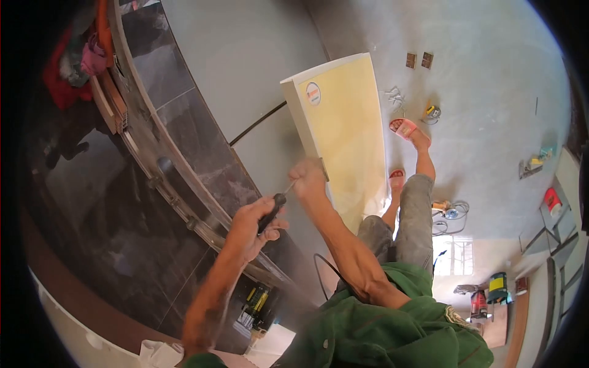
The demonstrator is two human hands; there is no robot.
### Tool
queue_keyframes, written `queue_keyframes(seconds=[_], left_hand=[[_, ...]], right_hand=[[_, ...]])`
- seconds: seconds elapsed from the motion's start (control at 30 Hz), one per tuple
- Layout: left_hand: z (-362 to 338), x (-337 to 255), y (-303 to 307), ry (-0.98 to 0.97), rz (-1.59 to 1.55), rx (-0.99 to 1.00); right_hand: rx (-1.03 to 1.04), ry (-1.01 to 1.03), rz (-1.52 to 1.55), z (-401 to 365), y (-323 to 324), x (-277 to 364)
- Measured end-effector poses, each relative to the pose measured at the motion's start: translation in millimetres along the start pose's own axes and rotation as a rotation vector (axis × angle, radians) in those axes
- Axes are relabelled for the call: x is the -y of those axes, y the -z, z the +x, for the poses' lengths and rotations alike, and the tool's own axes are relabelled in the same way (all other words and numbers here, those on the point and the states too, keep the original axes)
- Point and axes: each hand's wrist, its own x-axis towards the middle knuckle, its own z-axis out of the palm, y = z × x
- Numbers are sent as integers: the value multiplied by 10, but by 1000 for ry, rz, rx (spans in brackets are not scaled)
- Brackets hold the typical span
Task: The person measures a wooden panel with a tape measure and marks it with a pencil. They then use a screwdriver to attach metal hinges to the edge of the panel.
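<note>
In my left hand (248, 230) is a screwdriver (270, 214) with a black handle, its thin shaft pointing up and right. My right hand (308, 176) is closed at the left edge of a pale yellow panel (350, 116), close to the screwdriver's tip. Whatever its fingers hold is too small to make out. Beside that hand, a small dark metal piece (324, 170) lies at the panel's edge. A round sticker (313, 93) marks the panel's upper corner.
Dark tiles and a curved rail (162, 135) run down the left. On the grey floor are a tape measure (433, 112), small metal parts (394, 95), two brown blocks (427, 60) and a corded tool (451, 213). A black-and-yellow case (257, 300) lies below.
</note>
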Motion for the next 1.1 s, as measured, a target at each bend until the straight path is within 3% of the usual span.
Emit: queue_keyframes(seconds=[0.13,0.27,0.3,0.37,0.4,0.43,0.57,0.67,0.7,0.73,0.77,0.8,0.83,0.9,1.0,1.1], left_hand=[[111,-47,9,214,-123,60],[142,-143,8,246,210,60],[162,-175,20,182,450,77],[233,-83,101,-403,1380,261],[255,-49,118,-752,1735,164],[233,15,110,-940,1986,87],[138,47,25,-1032,2208,35],[154,-164,-20,-1017,2145,74],[123,-239,-36,-928,2024,105],[88,-213,-58,-584,1630,152],[54,-188,-79,-284,901,118],[19,-160,-100,-139,424,-43],[-20,-146,-108,-19,170,-32],[-10,-105,-51,103,10,33],[89,-108,62,183,34,62],[114,-143,78,61,508,39]], right_hand=[[-39,-46,110,-20,-51,64],[-13,-103,145,162,188,-15],[-20,-100,151,144,182,-2],[-29,-109,155,111,155,-23],[-42,-99,123,125,117,-29],[-62,-91,89,107,108,-47],[7,-160,214,202,222,-88],[-52,-123,247,88,337,-146],[-55,-106,262,78,295,-143],[-48,-80,276,143,216,-89],[-53,-53,289,213,190,-36],[-22,-30,205,254,233,-55],[0,-13,121,264,297,-126],[32,-17,94,260,312,-128],[67,-52,174,190,296,-97],[87,-57,131,191,347,-106]])
